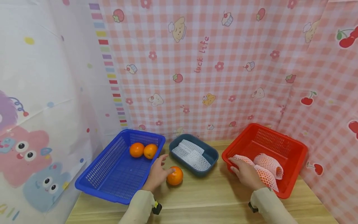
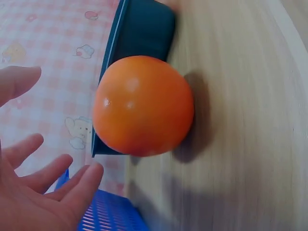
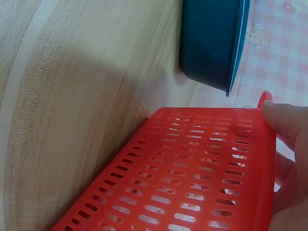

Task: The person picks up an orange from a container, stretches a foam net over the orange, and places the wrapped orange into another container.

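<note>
An orange [image 1: 174,176] lies on the wooden table between the blue basket and the dark teal tray. Beside it is my left hand [image 1: 157,175], fingers spread; the left wrist view has a gap between the hand [image 2: 45,187] and the orange [image 2: 143,106]. My right hand [image 1: 247,175] is at the left side of the red basket [image 1: 297,165], over pink foam nets [image 1: 267,178]. In the right wrist view the thumb of the right hand [image 3: 291,159] lies on the red basket's rim [image 3: 267,144], with the fingers curled inside it.
Two oranges [image 1: 137,150] sit in the blue basket [image 1: 112,196] on the left. White foam nets [image 1: 193,155] lie in the dark teal tray [image 1: 213,155] at the middle back. A pink checked cloth [image 1: 195,77] hangs behind the table [image 1: 207,205].
</note>
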`<action>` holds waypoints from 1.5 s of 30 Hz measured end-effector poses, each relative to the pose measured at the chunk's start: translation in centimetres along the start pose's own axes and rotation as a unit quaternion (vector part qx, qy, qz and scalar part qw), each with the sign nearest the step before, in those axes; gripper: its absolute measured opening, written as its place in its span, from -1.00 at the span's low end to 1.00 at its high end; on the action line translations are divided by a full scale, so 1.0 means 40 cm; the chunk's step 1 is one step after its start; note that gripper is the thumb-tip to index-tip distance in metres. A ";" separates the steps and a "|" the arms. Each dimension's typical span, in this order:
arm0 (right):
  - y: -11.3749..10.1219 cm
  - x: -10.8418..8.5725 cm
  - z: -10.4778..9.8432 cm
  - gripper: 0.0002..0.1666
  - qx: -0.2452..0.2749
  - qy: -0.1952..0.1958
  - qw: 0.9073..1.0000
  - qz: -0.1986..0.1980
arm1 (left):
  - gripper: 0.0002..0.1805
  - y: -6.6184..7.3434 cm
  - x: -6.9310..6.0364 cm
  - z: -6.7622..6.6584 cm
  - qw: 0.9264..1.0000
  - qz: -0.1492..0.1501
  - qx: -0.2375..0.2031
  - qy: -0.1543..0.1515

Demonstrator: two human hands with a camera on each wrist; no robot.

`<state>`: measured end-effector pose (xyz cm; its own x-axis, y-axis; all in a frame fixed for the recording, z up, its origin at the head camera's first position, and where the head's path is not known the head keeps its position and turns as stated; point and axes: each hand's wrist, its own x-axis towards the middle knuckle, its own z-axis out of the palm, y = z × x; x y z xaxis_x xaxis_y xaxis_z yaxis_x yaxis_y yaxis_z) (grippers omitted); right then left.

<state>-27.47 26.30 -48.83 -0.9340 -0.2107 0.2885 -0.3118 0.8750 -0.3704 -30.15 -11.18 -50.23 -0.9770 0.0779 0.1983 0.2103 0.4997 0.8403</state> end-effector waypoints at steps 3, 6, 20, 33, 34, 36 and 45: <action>-0.001 -0.001 0.000 -0.52 -0.001 0.002 1.000 -0.002 | -0.29 0.004 -0.002 -0.007 1.000 0.012 -0.007 0.008; -0.001 -0.001 0.001 -0.52 -0.001 0.003 1.000 -0.006 | -0.29 0.003 -0.004 -0.011 0.999 0.041 -0.005 0.027; 0.006 -0.008 -0.001 -0.53 -0.008 0.000 1.000 -0.011 | -0.36 0.017 -0.005 -0.099 0.991 0.019 0.095 0.094; 0.007 -0.005 0.000 -0.52 -0.005 -0.004 1.000 -0.007 | -0.49 -0.027 -0.023 -0.114 0.993 -0.043 0.084 0.076; 0.006 -0.004 0.001 -0.52 -0.005 -0.005 1.000 -0.005 | -0.50 -0.027 -0.024 -0.117 0.992 -0.040 0.089 0.075; 0.005 -0.004 0.001 -0.52 -0.005 -0.007 1.000 -0.004 | -0.50 -0.029 -0.025 -0.121 0.992 -0.038 0.097 0.074; -0.005 0.006 -0.008 -0.51 0.010 -0.014 1.000 0.007 | -0.53 -0.030 -0.027 -0.129 0.991 -0.037 0.102 0.077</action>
<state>-27.56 26.22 -48.42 -0.9423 -0.2113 0.2596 -0.3026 0.8693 -0.3909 -29.19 -16.32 -48.85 -0.9696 -0.0899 0.2278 0.1121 0.6640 0.7393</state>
